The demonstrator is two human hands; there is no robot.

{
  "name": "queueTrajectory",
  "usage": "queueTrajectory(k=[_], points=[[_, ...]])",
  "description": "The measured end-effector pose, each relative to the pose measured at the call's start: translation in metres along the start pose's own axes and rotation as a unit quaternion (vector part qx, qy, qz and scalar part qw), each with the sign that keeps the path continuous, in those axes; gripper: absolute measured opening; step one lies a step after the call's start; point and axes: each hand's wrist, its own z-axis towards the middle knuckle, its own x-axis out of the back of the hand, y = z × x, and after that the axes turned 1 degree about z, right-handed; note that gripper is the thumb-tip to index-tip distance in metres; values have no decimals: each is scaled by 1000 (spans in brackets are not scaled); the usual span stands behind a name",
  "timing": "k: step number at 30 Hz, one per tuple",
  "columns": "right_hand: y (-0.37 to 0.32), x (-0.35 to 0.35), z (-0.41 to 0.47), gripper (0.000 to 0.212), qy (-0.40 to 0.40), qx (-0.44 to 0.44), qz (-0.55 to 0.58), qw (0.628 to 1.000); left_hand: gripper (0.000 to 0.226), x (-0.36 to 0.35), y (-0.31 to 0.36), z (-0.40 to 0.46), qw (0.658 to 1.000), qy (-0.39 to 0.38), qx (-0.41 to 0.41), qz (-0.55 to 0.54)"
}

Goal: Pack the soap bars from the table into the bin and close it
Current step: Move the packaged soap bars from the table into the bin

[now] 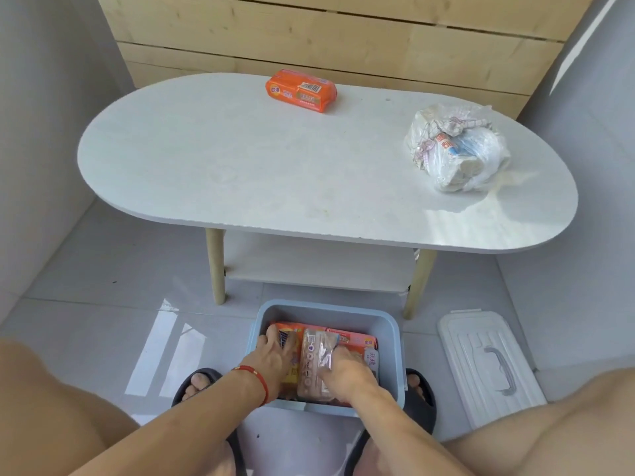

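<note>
A grey-blue bin (pixel 391 341) stands open on the floor between my feet, holding several wrapped soap packs. My left hand (pixel 271 355) reaches into its left side, fingers spread on an orange pack (pixel 288 333). My right hand (pixel 343 367) is inside the bin too, gripping a pinkish clear-wrapped soap pack (pixel 314 359) that stands on edge in the middle. An orange soap pack (pixel 301 91) lies at the table's far edge. A clear plastic bag of pale soap bars (pixel 457 147) sits on the table's right part. The white lid (pixel 488 365) with a grey handle lies on the floor right of the bin.
The white oval table (pixel 240 156) stands just beyond the bin, with a lower shelf (pixel 309 262) and wooden legs. A wood-panel wall is behind it and grey walls close in on both sides. My knees fill the lower corners.
</note>
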Motion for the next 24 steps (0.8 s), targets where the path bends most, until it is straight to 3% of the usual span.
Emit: queueTrajectory(k=[4, 7, 10, 13, 19, 24], points=[[-8, -7, -8, 94, 54, 43, -55, 996, 68, -16, -1, 4, 983, 69, -47, 165], [-6, -15, -5, 97, 29, 86, -43, 995, 78, -16, -7, 14, 986, 41, -57, 153], [1, -13, 1, 108, -24, 74, 25, 997, 103, -7, -19, 22, 991, 49, -70, 103], [3, -12, 6, 121, -39, 79, 20, 996, 118, -1, -21, 28, 983, 52, -104, 144], [-2, -16, 9, 125, -46, 76, 3, 996, 114, 1, -22, 33, 979, 57, -131, 143], [-5, -21, 10, 129, -69, 74, -3, 995, 115, 15, -32, 30, 987, -62, -133, 61]])
